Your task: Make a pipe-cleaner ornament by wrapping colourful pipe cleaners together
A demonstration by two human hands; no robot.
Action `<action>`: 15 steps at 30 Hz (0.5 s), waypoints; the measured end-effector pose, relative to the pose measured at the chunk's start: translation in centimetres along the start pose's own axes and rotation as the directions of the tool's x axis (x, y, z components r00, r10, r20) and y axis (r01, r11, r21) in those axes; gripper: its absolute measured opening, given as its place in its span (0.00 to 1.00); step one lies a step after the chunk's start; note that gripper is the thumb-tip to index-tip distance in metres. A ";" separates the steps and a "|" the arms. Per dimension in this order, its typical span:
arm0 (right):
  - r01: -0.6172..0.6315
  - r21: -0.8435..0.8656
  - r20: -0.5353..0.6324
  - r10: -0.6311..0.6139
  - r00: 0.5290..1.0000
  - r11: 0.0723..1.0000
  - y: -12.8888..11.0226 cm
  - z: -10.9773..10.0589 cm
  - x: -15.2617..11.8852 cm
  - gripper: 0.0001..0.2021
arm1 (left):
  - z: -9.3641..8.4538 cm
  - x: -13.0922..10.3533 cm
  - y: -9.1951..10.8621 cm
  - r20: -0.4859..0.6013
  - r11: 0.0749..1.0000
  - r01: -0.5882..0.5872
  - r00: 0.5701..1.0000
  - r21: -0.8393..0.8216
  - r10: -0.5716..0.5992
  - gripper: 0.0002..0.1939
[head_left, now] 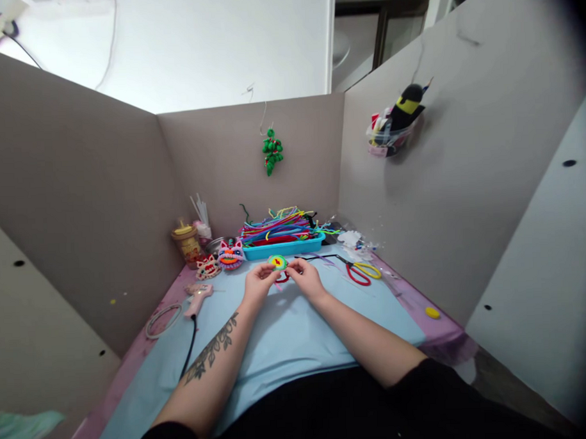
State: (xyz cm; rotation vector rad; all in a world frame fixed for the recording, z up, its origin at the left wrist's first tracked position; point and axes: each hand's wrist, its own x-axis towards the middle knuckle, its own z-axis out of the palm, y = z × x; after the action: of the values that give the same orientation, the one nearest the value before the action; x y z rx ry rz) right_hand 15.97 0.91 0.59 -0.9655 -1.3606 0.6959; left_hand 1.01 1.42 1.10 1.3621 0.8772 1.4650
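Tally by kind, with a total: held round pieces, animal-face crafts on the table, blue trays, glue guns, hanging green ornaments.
Held round piece: 1
Animal-face crafts, purple one and red one: 2
Blue tray: 1
Glue gun: 1
Hanging green ornament: 1
Total: 6

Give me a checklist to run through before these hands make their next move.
1. Round green-and-yellow fuzzy piece held: ok, in the fingers of the left hand.
2. Right hand gripping it firmly: cannot tell; its fingers are at the piece's right edge.
3. Scissors with one red and one yellow handle clear of both hands: ok, lying to the right.
4. Pink glue gun clear of the hands: ok, lying to the left; whether it is hot, cannot tell.
5. Glue gun's black cord clear of the left forearm: cannot tell; it runs close beside it.
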 end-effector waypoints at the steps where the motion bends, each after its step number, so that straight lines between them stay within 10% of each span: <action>1: -0.003 0.001 -0.003 0.003 1.000 1.000 0.0 0.1 0.0 0.08 | 0.0 0.0 0.0 -0.007 1.000 0.000 1.000 0.005 0.000 0.19; 15: -0.206 0.295 0.011 0.212 0.977 0.933 1.0 0.7 0.2 0.14 | 0.3 0.1 0.0 -0.027 1.000 -0.025 0.999 0.012 0.025 0.17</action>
State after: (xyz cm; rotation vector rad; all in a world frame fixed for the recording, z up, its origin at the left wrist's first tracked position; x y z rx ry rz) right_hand 15.39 1.68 -0.21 -0.8797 -1.1042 1.0174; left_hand 1.26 1.45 1.14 1.3690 0.8897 1.5028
